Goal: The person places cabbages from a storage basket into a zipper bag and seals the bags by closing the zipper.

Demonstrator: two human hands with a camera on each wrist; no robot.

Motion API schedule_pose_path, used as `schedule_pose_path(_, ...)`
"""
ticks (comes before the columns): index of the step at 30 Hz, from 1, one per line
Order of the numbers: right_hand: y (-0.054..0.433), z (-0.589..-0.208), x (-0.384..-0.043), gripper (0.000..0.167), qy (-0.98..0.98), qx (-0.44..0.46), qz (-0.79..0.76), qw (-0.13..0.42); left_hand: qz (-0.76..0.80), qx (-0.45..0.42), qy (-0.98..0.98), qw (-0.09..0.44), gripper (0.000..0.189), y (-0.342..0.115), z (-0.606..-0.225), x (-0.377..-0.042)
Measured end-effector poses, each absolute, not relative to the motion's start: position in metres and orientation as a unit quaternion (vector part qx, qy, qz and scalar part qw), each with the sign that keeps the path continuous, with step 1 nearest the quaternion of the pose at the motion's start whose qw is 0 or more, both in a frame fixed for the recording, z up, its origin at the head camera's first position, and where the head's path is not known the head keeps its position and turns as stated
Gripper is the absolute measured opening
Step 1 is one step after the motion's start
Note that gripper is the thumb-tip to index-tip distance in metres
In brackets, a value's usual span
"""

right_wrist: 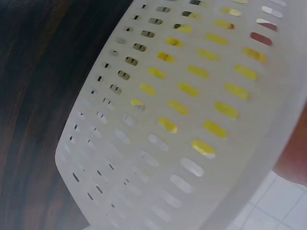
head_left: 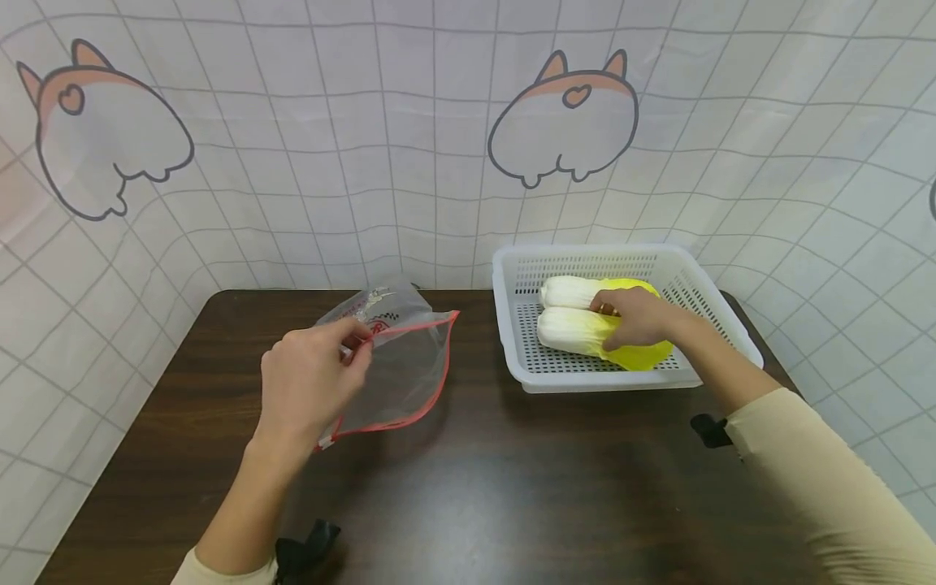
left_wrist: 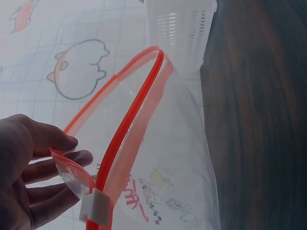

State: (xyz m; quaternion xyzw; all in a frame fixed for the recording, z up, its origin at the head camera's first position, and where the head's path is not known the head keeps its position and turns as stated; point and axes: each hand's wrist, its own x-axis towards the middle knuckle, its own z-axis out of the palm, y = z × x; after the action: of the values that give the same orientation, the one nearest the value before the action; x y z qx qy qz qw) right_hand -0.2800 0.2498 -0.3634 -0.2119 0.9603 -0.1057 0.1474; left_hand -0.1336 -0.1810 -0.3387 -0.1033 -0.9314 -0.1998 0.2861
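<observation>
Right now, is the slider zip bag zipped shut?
No, the slider zip bag has its red edges spread wide apart.

Left fingers (head_left: 349,329) pinch a clear bag (head_left: 405,370); right fingers (head_left: 616,301) grip a cabbage (head_left: 578,329) in a basket (head_left: 610,381).

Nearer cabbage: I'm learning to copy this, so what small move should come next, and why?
Probably lift the nearer cabbage from the basket: the right grip appears curled around it, and the left grip pinches the open bag's edge.
</observation>
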Motion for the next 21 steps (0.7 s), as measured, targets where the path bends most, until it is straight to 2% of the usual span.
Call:
schedule_pose_path(7,0.250,-0.353,-0.277,0.059,0.964,-0.195,-0.126,0.129,-0.219,-0.092,-0.929,0.283,0.014,-0.185,-0.336,-0.135)
schedule_pose_path(15,0.254,-0.341,-0.272,0.062,0.960,-0.202,-0.151,0.120,-0.261,-0.054,-0.932,0.244,0.028,-0.188,-0.331,-0.134)
schedule_pose_path(21,0.251,-0.324,-0.260,0.063,0.956,-0.201,-0.176,0.119,-0.277,-0.051,-0.928,0.244,0.022,-0.191,-0.329,-0.135)
